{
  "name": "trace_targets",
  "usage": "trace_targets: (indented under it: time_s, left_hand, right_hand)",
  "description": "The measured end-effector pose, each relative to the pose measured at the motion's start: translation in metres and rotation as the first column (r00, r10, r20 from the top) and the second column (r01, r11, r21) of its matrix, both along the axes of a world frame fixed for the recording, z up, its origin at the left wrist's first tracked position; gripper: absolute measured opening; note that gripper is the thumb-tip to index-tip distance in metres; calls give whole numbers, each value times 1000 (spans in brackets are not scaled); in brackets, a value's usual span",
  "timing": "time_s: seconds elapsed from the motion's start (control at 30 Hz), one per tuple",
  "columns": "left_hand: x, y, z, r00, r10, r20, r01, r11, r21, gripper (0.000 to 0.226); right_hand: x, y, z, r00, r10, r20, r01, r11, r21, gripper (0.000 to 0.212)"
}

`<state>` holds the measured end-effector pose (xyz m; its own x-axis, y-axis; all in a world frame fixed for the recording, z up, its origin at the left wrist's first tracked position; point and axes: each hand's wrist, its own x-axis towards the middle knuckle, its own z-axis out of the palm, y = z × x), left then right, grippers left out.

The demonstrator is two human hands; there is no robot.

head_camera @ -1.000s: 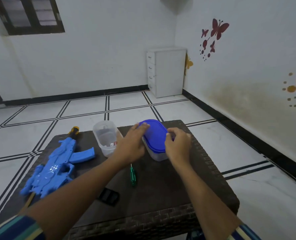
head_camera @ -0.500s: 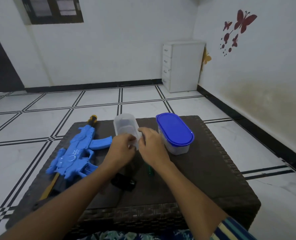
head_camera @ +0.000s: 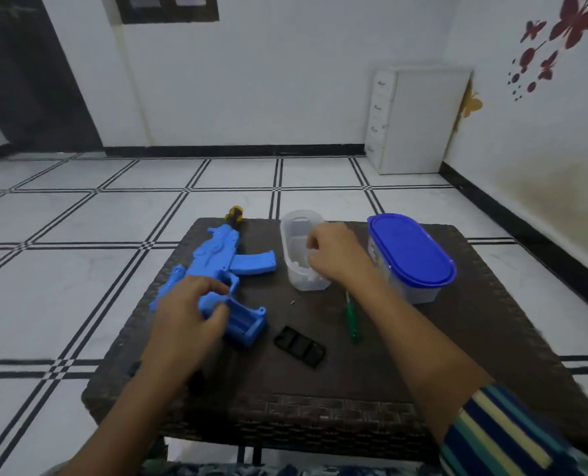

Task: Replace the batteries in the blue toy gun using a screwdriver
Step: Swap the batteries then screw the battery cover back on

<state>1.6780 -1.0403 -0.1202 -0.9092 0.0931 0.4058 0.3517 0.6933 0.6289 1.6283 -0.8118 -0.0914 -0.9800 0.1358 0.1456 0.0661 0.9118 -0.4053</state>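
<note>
The blue plastic toy gun [head_camera: 221, 266] is lying on the left half of the dark woven wicker table [head_camera: 337, 400], its yellow-and-black muzzle tip pointing away toward the far edge. Its battery compartment [head_camera: 246, 322] is sitting open at the near end, facing up.

The left hand [head_camera: 191, 316] is resting on the toy gun's grip, fingers curled around the body just beside the open compartment. The right hand [head_camera: 335, 252] is reaching into the clear lidless plastic container [head_camera: 301, 250]; fingers are bent at its rim, and whether they are pinching anything I cannot tell, since the hand is covering part of the container.

A black rectangular battery cover [head_camera: 299, 345] is lying loose on the table, near the compartment and apart from it. The green-handled screwdriver [head_camera: 351, 319] is lying just right of the cover, partly hidden under the right forearm. A tiny dark speck, possibly a screw [head_camera: 292, 302], is sitting between gun and screwdriver. A clear tub with a blue oval lid [head_camera: 411, 254] is standing closed at the right, near the right wrist.

A striped sleeve [head_camera: 502, 431] is showing at the lower right. A white drawer cabinet [head_camera: 419, 120] is standing in the far corner.
</note>
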Motion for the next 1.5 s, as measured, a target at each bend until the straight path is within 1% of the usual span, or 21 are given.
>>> trace_targets:
  time_s: [0.07, 0.13, 0.2, 0.27, 0.37, 0.43, 0.5, 0.57, 0.7, 0.8, 0.87, 1.03, 1.1, 1.2, 1.23, 1.27, 1.33, 1.37, 1.4, 1.43, 1.5]
  left_hand:
    - [-8, -4, -5, 997, -71, 7, 71, 992, -109, 22]
    - [-17, -4, -6, 989, -148, 29, 150, 977, -153, 20]
    - [-21, -4, -7, 982, -176, 71, 187, 960, -206, 20]
    - [-24, -5, -9, 973, -178, 147, 212, 940, -266, 21]
    - [-29, -7, -7, 955, -165, 248, 242, 915, -324, 28]
    - [-31, -7, -7, 950, -159, 267, 252, 898, -361, 30]
    - [-32, -9, -8, 950, -163, 268, 259, 890, -376, 31]
    - [-32, -11, -8, 946, -161, 282, 264, 886, -380, 32]
    - [-33, -10, -8, 944, -167, 283, 269, 889, -370, 32]
    - [-33, -10, -9, 945, -165, 283, 264, 896, -357, 31]
    - [-33, -11, -10, 944, -167, 284, 264, 900, -346, 31]
    - [-35, -10, -8, 943, -170, 285, 257, 918, -302, 33]
    - [-37, -12, -9, 940, -163, 301, 252, 924, -286, 34]
    - [-40, -16, -11, 934, -172, 312, 258, 930, -262, 34]
    - [-41, -17, -10, 932, -184, 312, 269, 928, -258, 34]
    - [-41, -18, -9, 931, -194, 309, 277, 926, -255, 35]
    - [-42, -20, -7, 937, -198, 287, 274, 927, -257, 36]
    - [-43, -21, -6, 944, -180, 276, 254, 931, -263, 37]
    - [-43, -23, -6, 950, -151, 274, 227, 936, -269, 38]
    - [-44, -24, -6, 951, -122, 283, 203, 938, -279, 39]
    - [-44, -28, -5, 945, -83, 316, 183, 936, -300, 39]
  right_hand:
    - [-12, -8, 7, 984, 22, 176, -43, 992, 116, 23]
    - [-21, -11, 11, 960, 22, 278, -68, 985, 157, 24]
    - [-23, -10, 12, 947, 14, 321, -68, 985, 156, 25]
    - [-24, -7, 13, 931, 8, 366, -73, 984, 163, 28]
    - [-21, -7, 17, 887, -19, 462, -102, 967, 235, 32]
    - [-19, -8, 19, 868, -11, 497, -140, 954, 266, 37]
    - [-17, -8, 19, 863, 35, 504, -193, 945, 265, 41]
    - [-17, -8, 18, 871, 80, 485, -236, 934, 269, 41]
    - [-18, -8, 17, 876, 104, 470, -268, 917, 296, 37]
    - [-17, -6, 20, 884, 124, 450, -257, 934, 248, 26]
    - [-19, -4, 18, 904, 154, 399, -238, 956, 169, 19]
    - [-21, 0, 11, 944, 199, 265, -186, 980, -72, 17]
    - [-19, 0, 12, 970, 179, 166, -151, 974, -169, 11]
    - [-13, -2, 19, 997, 59, -49, -70, 964, -255, 9]
    - [-10, -4, 24, 992, 21, -126, -60, 949, -309, 10]
    - [-5, -8, 29, 983, 0, -186, -75, 915, -397, 10]
    - [8, -22, 39, 972, 28, -234, -168, 776, -608, 12]
    - [15, -31, 40, 969, 71, -238, -217, 709, -671, 13]
    - [22, -40, 38, 964, 122, -236, -254, 677, -690, 13]
    - [27, -49, 32, 959, 167, -229, -279, 687, -671, 13]
    - [33, -65, 15, 950, 248, -189, -311, 780, -543, 11]
